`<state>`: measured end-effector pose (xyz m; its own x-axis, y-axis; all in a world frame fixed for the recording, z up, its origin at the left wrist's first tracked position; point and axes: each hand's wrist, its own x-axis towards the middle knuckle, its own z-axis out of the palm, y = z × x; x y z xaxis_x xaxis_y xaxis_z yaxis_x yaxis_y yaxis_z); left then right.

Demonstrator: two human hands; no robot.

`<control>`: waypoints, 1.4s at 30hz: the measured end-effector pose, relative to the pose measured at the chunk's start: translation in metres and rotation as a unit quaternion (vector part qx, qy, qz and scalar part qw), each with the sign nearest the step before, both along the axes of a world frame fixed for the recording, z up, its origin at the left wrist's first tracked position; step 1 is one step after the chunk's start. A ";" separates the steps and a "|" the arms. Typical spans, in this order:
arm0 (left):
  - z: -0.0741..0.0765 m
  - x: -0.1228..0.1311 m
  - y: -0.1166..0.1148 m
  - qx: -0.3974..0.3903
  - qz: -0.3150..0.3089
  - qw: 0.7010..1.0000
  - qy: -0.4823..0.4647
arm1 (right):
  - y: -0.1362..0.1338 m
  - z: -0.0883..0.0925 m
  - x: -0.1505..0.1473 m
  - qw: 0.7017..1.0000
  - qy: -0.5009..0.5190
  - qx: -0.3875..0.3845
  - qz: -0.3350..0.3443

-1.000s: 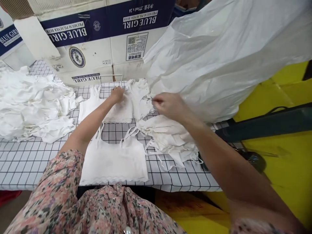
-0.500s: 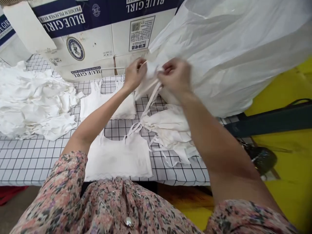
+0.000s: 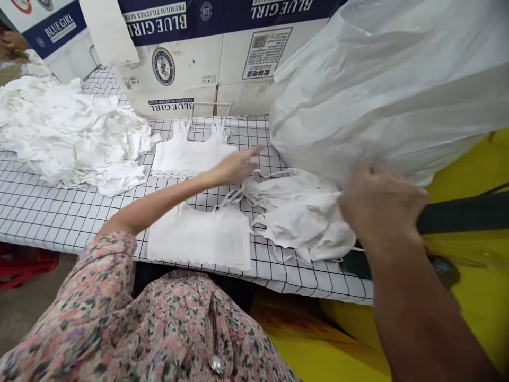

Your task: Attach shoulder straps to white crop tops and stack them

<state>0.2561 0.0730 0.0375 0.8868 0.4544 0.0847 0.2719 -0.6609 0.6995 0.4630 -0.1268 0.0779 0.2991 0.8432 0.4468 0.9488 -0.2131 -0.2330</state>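
Observation:
My left hand (image 3: 237, 167) is over the table's middle, fingers stretched out and nothing seen in them. Below it, a white strappy camisole top (image 3: 199, 236) lies flat near the front edge, its straps trailing toward a crumpled heap of white strappy tops (image 3: 306, 217). Behind my left forearm sits a neat stack of white camisole tops (image 3: 189, 154). My right hand (image 3: 382, 204), smeared by motion, is to the right of the heap and in front of a large white plastic bag (image 3: 377, 90). Its fingers cannot be made out.
A big loose pile of white cloth pieces (image 3: 75, 132) covers the left of the checked tablecloth (image 3: 43, 212). Beer cartons (image 3: 234, 53) stand along the back. A dark bar (image 3: 465, 215) and yellow surfaces (image 3: 469, 276) lie right. Part of another person (image 3: 14, 42) shows far left.
My hands were close together above the tops, fingers pinching thin straps. They have since separated: my left came lower, my right swung right and toward me. The view has shifted too.

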 end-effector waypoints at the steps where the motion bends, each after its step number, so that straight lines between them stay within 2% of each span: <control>1: -0.011 -0.031 0.023 0.024 0.065 0.997 0.025 | 0.019 -0.004 -0.020 0.998 -0.022 -0.038 -0.043; 3: -0.029 -0.085 0.063 0.079 0.159 0.979 0.099 | 0.075 -0.014 -0.069 0.998 -0.011 -0.065 0.016; 5: -0.044 -0.121 0.090 0.131 0.187 0.961 0.157 | 0.141 -0.029 -0.118 0.985 0.038 -0.115 0.124; 7: -0.059 -0.141 0.103 0.167 0.200 0.947 0.187 | 0.197 -0.053 -0.157 0.962 0.085 -0.189 0.179; 9: -0.071 -0.149 0.107 0.184 0.212 0.939 0.198 | 0.229 -0.082 -0.178 0.952 0.104 -0.238 0.163; 11: -0.079 -0.153 0.108 0.193 0.217 0.936 0.201 | 0.236 -0.108 -0.178 0.951 0.103 -0.258 0.139; 13: -0.083 -0.156 0.109 0.197 0.216 0.934 0.205 | 0.224 -0.126 -0.162 0.954 0.089 -0.260 0.121; 15: -0.085 -0.159 0.110 0.193 0.212 0.935 0.209 | 0.207 -0.135 -0.140 0.956 0.081 -0.264 0.097; 18: -0.085 -0.164 0.114 0.187 0.211 0.938 0.202 | 0.188 -0.136 -0.117 0.955 0.091 -0.273 0.067; 20: -0.086 -0.164 0.117 0.183 0.211 0.941 0.192 | 0.183 -0.133 -0.113 0.954 0.101 -0.277 0.056; 25: -0.082 -0.169 0.132 0.150 0.208 0.950 0.179 | 0.185 -0.110 -0.118 0.945 0.148 -0.292 -0.006; 27: -0.075 -0.179 0.134 0.142 0.218 0.952 0.164 | 0.176 -0.090 -0.111 0.945 0.179 -0.271 -0.037; 29: -0.063 -0.194 0.129 0.140 0.237 0.954 0.119 | 0.150 -0.064 -0.096 0.956 0.194 -0.217 -0.037; 32: -0.042 -0.218 0.104 0.141 0.255 0.956 0.012 | 0.079 -0.027 -0.071 0.981 0.149 -0.120 -0.011; 34: -0.032 -0.223 0.078 0.144 0.239 0.960 -0.034 | 0.025 -0.019 -0.063 0.993 0.081 -0.081 0.001; 35: -0.029 -0.220 0.062 0.145 0.216 0.964 -0.045 | 0.003 -0.022 -0.062 0.995 0.049 -0.085 0.000; 37: -0.029 -0.199 0.026 0.136 0.143 0.979 -0.049 | -0.029 -0.040 -0.061 0.990 0.016 -0.139 -0.003; 40: -0.038 -0.146 -0.027 0.106 0.006 0.994 -0.037 | -0.042 -0.079 -0.059 0.967 0.039 -0.249 -0.026; 42: -0.046 -0.113 -0.054 0.104 -0.076 0.991 -0.015 | -0.040 -0.093 -0.053 0.962 0.048 -0.268 -0.023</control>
<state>0.1428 0.0187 -0.0082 0.9393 0.2850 0.1908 0.1384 -0.8240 0.5495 0.4098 -0.1667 -0.0147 0.3591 0.9298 -0.0802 0.9152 -0.3677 -0.1651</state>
